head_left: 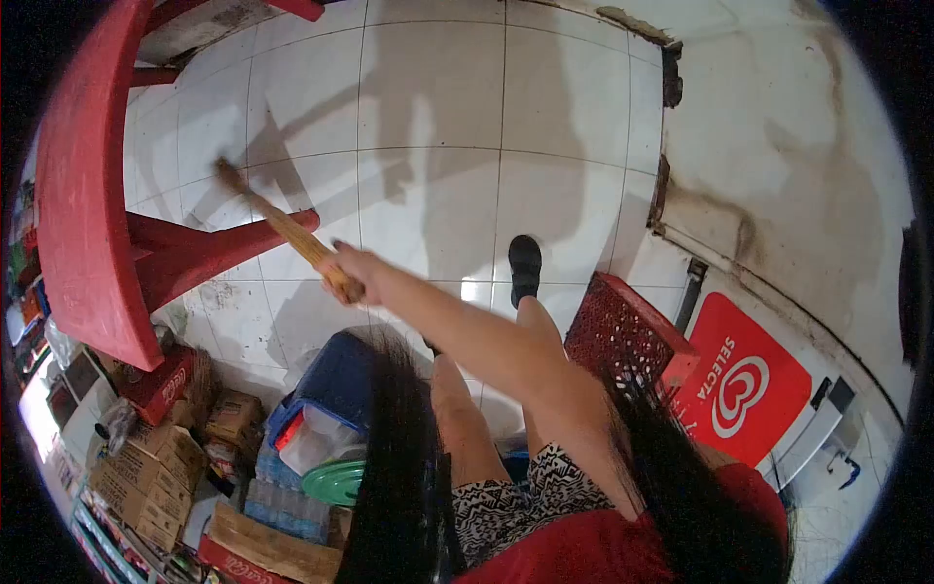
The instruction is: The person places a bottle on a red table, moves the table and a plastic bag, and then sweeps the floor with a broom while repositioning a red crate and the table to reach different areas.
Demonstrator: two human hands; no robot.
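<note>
My right hand (350, 273) is wrapped around the thick lower end of a tan stick broom (292, 232), a narrow bundle held out over the tiled floor. The broom slants up and to the left, and its darker far end (232, 177) is blurred, near the legs of a red plastic table (92, 195). My right arm reaches across above my legs. My left hand does not show.
Cardboard boxes (146, 477), a blue bin (336, 380) and a green lid (333, 482) crowd the lower left. A red perforated crate (623, 331) stands right of my legs, beside a white unit with a red Selecta sign (744, 380). White tiled floor (438, 195) lies ahead.
</note>
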